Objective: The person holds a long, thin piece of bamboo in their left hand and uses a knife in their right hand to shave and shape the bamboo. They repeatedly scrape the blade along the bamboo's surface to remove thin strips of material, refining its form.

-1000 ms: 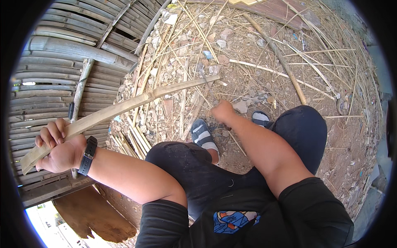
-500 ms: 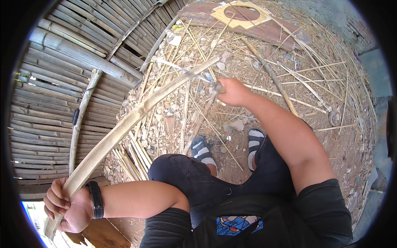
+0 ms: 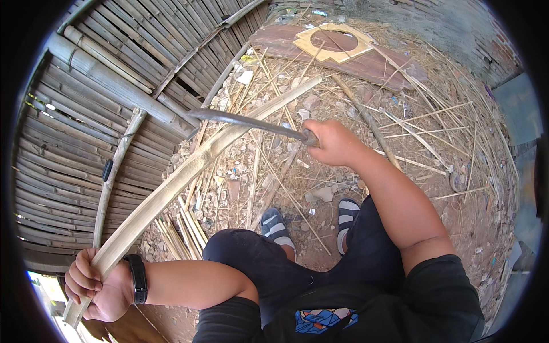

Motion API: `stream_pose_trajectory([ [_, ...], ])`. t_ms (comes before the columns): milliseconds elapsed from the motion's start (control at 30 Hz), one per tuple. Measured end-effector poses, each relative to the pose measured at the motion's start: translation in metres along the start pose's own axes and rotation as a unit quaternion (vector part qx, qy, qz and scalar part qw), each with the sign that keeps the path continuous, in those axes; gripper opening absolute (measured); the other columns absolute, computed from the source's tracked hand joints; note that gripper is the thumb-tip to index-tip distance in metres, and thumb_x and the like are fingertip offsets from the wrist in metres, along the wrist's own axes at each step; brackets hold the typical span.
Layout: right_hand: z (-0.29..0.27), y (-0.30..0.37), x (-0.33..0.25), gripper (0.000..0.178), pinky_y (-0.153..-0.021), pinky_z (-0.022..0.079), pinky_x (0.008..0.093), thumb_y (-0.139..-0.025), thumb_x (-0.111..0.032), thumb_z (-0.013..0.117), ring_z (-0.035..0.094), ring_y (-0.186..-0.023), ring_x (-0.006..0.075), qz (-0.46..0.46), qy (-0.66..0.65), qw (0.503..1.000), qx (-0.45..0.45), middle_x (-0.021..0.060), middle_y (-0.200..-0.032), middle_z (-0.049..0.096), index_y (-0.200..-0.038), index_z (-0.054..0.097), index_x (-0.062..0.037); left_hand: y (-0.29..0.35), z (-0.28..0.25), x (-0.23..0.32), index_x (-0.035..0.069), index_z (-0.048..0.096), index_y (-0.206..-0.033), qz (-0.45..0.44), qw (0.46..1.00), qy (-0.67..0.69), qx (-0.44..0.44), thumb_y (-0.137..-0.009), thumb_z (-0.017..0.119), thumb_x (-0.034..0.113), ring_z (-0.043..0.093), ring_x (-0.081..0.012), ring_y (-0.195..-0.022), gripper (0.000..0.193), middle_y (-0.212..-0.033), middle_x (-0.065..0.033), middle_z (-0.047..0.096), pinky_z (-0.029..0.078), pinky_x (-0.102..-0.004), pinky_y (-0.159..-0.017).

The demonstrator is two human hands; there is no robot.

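My left hand is closed round the lower end of a long split bamboo strip. The strip slants up and away to the right, its pale inner face and a node showing. In my right hand is the handle of a machete. Its dark curved blade points left and passes over the upper part of the strip. Whether the edge touches the bamboo, I cannot tell. A black watch is on my left wrist.
A slatted bamboo wall with a thick pole stands at left. Cut bamboo pieces lie by my left knee. Thin strips and chips litter the ground. A brown board bearing a yellow frame lies at the far side, near a grey wall.
The machete blade, blurred before, now shows sharply and lies flatter, pointing left. My right hand has shifted slightly right and nearer. The strip's far end appears a little farther right.
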State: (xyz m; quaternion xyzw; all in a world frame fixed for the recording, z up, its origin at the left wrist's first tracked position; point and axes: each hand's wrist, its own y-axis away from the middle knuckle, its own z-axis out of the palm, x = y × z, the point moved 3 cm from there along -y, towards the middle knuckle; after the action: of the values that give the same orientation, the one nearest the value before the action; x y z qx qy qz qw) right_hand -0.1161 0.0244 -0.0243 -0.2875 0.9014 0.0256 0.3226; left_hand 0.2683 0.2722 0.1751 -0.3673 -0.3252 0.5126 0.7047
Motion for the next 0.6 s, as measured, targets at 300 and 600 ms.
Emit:
stream_pose_trajectory([
  [300,-0.027,0.006,0.016,0.041,-0.072,0.053,0.0471,-0.077,-0.017,0.07,0.066,-0.078,0.0404,0.083,0.001,0.993,0.082,0.0231,-0.079,0.066,-0.115,0.063,-0.003,-0.001,0.0,0.004,0.012,0.047,-0.072,0.023,0.999,0.027,-0.003,-0.097,0.027,0.065,0.034,-0.0084,-0.043,0.062,-0.054,0.0037,0.039,0.03,-0.023,-0.046],
  [600,-0.042,0.009,0.108,0.043,-0.08,0.054,0.044,-0.079,-0.018,0.069,0.069,-0.088,0.0364,0.188,-0.05,0.967,0.166,0.0218,-0.094,0.071,-0.119,0.064,-0.0043,0.001,0.0,0.017,0.012,0.046,-0.072,0.038,0.998,0.041,0.001,-0.099,0.026,0.059,0.034,-0.0088,-0.043,0.058,-0.053,0.0032,0.038,0.03,-0.0236,-0.046],
])
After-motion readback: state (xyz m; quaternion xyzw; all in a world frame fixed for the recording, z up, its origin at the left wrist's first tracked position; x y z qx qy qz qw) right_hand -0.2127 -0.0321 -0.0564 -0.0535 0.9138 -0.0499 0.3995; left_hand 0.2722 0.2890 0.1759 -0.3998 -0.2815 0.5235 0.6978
